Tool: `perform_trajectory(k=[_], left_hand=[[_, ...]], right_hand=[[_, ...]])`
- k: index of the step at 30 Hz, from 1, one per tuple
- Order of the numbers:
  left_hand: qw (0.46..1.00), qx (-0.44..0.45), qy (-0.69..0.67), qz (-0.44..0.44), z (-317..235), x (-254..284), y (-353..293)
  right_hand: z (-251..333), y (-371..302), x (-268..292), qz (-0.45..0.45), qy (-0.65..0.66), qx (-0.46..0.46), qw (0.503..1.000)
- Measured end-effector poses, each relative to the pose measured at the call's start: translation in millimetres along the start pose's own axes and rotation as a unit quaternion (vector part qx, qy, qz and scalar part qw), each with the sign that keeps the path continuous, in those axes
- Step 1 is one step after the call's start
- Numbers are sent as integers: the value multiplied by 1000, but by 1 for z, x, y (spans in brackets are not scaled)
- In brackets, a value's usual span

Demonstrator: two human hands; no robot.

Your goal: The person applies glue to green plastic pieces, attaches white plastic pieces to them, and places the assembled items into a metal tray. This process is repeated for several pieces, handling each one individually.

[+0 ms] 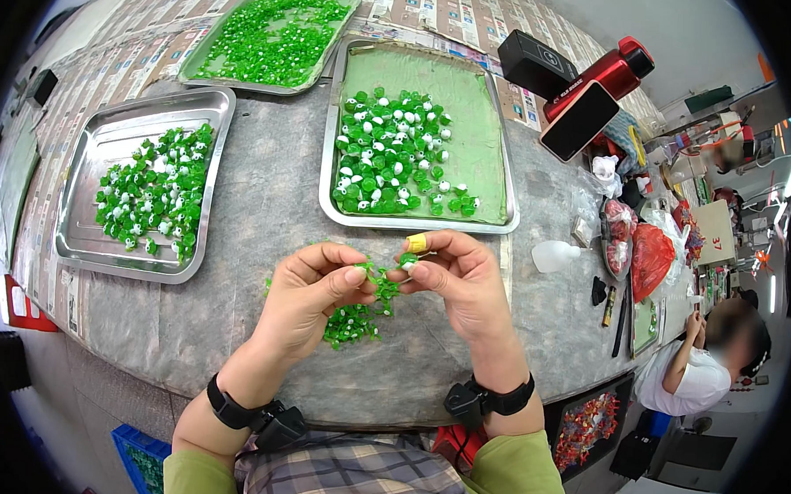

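green beads (357, 320): a small loose pile on the grey tabletop (255, 232), under and between the two hands; a few of them are pinched up at the fingertips; some carry white spots or caps
left hand (309, 296): curled shut, thumb and forefinger nipping a bead or two just above the pile; a black band on the wrist
right hand (460, 281): closed in a pinch on a single green bead (406, 262); a yellow sleeve (418, 243) covers one fingertip; black band on this wrist too
handling: judged very light, hard and smooth; likely to roll or skip away if squeezed off-centre; too small for a whole-hand grasp
where to hold: across the widest part, between the pads of thumb and forefinger, with light pressure; whether there is a hole through them i cannot tell
near tray (503, 218): steel, lined with green cloth, more green and white beads spread over its left half; just beyond the hands
left tray (91, 145): steel, bare metal, beads heaped on its right side; well apart from the pile
far tray (201, 57): mostly green beads, thickly spread
right side: red bottle (602, 75), dark phone (579, 121), small white bottle (554, 256), red bags (649, 258); another person (699, 366) seated at the far right
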State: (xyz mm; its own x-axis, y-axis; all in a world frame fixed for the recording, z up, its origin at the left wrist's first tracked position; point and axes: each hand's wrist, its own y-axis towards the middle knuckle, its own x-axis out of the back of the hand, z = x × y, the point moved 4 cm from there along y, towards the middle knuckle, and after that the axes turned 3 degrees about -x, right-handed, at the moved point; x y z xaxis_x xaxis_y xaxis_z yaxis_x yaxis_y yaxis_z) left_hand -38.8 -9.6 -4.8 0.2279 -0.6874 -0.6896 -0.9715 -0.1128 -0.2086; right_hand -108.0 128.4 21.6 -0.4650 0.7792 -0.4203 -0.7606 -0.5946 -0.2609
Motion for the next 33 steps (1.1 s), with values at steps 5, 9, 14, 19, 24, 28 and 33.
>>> perform_trajectory(k=[5,9,14,19,24,28,33], left_hand=[[1000,15,-15,9,2,-5,0],[1000,12,-8,12,2,-6,0],[1000,13,-12,5,3,-2,0],[1000,14,-11,3,5,-3,0],[1000,7,21,-19,6,-2,1],[997,-18,70,-20,5,-2,1],[995,-34,97,-15,4,-3,1]], right_hand=[[-14,-2,-8,-9,-3,25,1000],[-17,-3,-9,-24,-3,55,998],[-18,-4,-5,-1,12,19,1000],[-20,-5,-4,3,22,-9,1000],[-15,-7,-4,-17,-31,34,999],[-8,-9,-7,-19,-43,77,996],[-7,-10,-10,-12,-71,85,994]])
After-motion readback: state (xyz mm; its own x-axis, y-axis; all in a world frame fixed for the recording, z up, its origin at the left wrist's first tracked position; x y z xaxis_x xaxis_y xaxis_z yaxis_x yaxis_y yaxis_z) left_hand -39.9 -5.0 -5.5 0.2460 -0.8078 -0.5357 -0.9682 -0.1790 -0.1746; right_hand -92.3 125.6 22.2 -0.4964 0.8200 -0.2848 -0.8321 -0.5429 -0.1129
